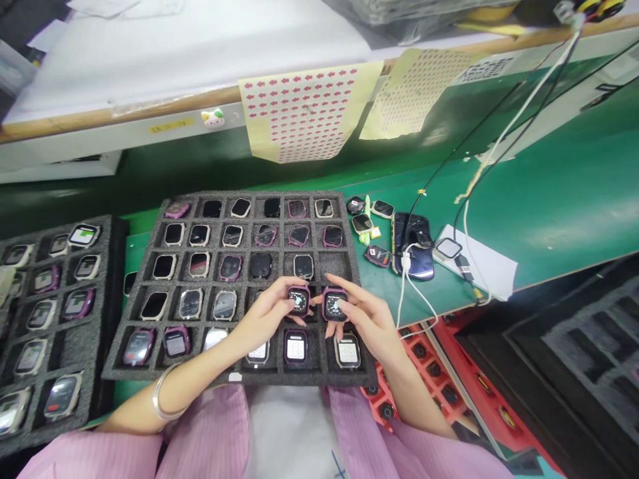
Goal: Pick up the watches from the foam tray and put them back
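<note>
My left hand (267, 315) is closed round a purple-cased smartwatch body (298, 299) with its screen lit. My right hand (363, 316) grips a second purple smartwatch body (334, 304), its screen also lit. Both watches hover just above the lower right part of a black foam tray (150, 276), whose square pockets hold several watch bodies. Three lit watches lie in the pockets right under my hands, one of them a purple watch (295, 346). A silver bangle (162, 399) sits on my left wrist.
A second foam tray (74, 346) of watches lies at the left. On the green bench to the right lie loose watch bodies (382, 209), a phone (412, 246), white and black cables (469, 193) and a white paper (492, 266). Sticker sheets (304, 110) hang from the shelf edge. Red trays (439, 379) sit below.
</note>
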`<state>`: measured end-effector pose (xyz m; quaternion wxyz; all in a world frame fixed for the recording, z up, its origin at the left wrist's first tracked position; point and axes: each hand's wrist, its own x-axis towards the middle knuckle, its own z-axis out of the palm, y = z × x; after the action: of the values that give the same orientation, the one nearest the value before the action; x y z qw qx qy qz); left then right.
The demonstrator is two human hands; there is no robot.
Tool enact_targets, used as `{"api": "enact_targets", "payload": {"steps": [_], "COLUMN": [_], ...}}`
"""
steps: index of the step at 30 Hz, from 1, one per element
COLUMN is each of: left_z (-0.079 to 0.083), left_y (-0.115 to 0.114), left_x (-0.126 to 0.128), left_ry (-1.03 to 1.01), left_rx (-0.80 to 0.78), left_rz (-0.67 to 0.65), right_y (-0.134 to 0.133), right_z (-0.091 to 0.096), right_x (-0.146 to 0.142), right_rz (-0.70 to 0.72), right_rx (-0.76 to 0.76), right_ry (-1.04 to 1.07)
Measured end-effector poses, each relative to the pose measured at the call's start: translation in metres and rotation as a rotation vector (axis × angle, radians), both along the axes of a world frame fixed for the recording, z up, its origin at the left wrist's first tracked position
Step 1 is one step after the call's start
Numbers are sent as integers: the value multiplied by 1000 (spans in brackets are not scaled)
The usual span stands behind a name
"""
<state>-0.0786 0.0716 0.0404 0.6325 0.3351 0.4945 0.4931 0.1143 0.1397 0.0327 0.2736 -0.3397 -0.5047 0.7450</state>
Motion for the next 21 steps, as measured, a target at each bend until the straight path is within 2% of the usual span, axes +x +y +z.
{"api": "enact_targets", "payload": {"steps": [11,16,21], "left_z": [-4,-5,-5], "left_y": [1,0,0], "left_x": [1,0,-3], "left_ry": [68,269,424], "left_rx": [40,93,118], "left_rz": [-6,0,-53], "right_y": [0,2,2], "right_z": [2,5,4], "right_x": [-1,0,-4], "right_rz": [20,76,111], "right_rx": [28,58,82], "right_ry": [11,73,64]}}
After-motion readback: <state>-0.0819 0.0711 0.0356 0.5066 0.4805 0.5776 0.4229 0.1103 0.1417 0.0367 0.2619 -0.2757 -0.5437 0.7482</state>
